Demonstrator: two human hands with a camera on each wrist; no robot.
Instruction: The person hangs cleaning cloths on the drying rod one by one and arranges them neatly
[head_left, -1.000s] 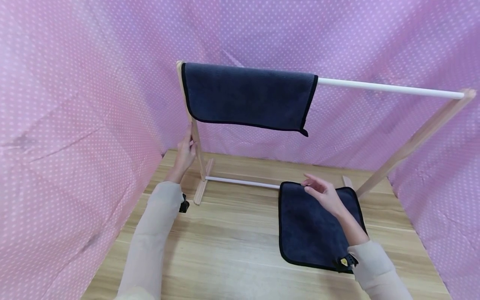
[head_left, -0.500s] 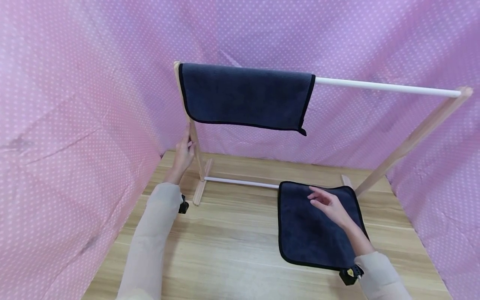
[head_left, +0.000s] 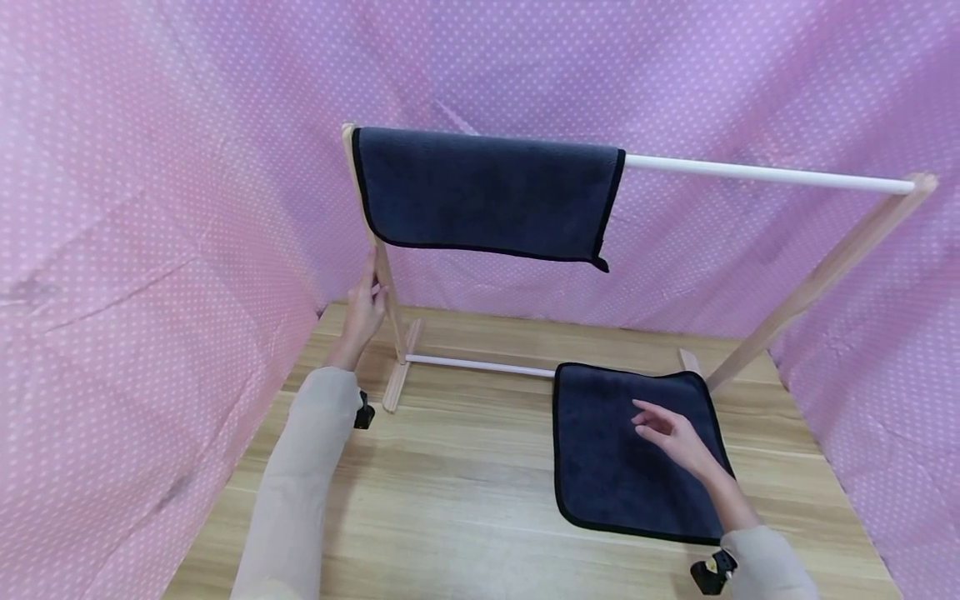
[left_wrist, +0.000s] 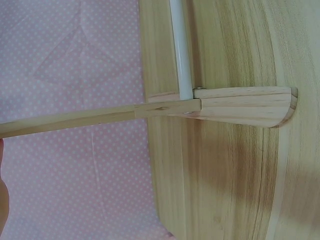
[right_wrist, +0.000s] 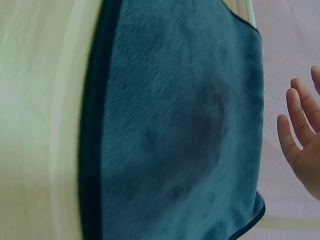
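Your right hand (head_left: 667, 429) has come back toward you, from the far edge of the low cloth (head_left: 607, 483) to over its right half. Your left hand (head_left: 363, 312) stays at the left post (head_left: 392, 308), maybe to keep the rack from wobbling. That low cloth lies spread out on the table (head_left: 457, 492), and its far edge hides the right part of the low bar (head_left: 480, 366). It looks laid flat so its edges are easy to get at. The hung cloth (head_left: 487, 196) drapes over the left part of the top bar (head_left: 765, 173), so the right part is bare (one corner has a little black tab poking down).

Your right fingers are loose and a bit bent, with your thumb apart from them. They hold nothing and hang above the cloth, not touching it. Your left fingers touch the post, but I cannot tell if they curl round it.
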